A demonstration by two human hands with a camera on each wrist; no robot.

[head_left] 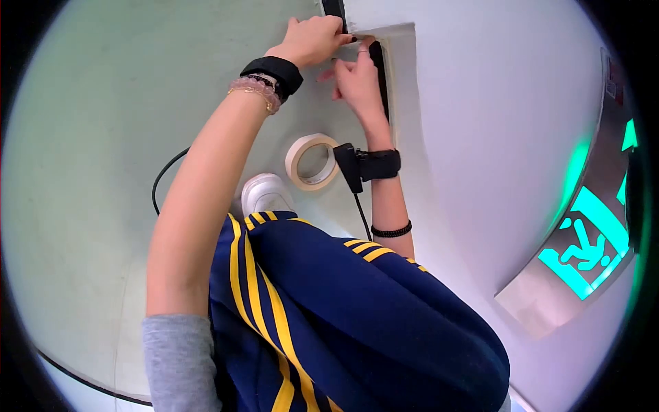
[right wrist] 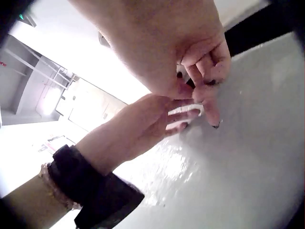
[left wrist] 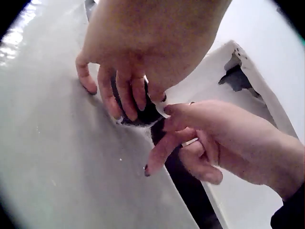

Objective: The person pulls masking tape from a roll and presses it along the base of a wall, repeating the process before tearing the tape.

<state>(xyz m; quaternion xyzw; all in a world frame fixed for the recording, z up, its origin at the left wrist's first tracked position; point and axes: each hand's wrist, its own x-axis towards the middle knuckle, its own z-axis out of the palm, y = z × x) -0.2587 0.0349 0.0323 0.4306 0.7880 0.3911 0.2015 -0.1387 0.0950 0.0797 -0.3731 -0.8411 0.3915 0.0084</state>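
At the foot of the wall my left hand point(head_left: 312, 42), wrist in a black band and bead bracelets, reaches down with its fingertips over a black strip point(left wrist: 188, 191) along the floor's edge. Close beside it is my right hand point(head_left: 360, 82), a ring on one finger. A narrow whitish strip point(left wrist: 161, 109), like a piece of tape, shows between the two thumb tips, which pinch it. Several left fingers point(left wrist: 126, 98) point down, and one right finger point(left wrist: 159, 155) sticks out over the floor. Fingers partly hide the strip.
A roll of masking tape point(head_left: 296, 161) lies on the grey-green floor point(head_left: 103, 172) near a white shoe point(head_left: 266, 193). The white wall point(head_left: 480, 137) stands at the right, with a lit green exit sign point(head_left: 587, 240). A black cable point(head_left: 159, 178) loops behind the left arm.
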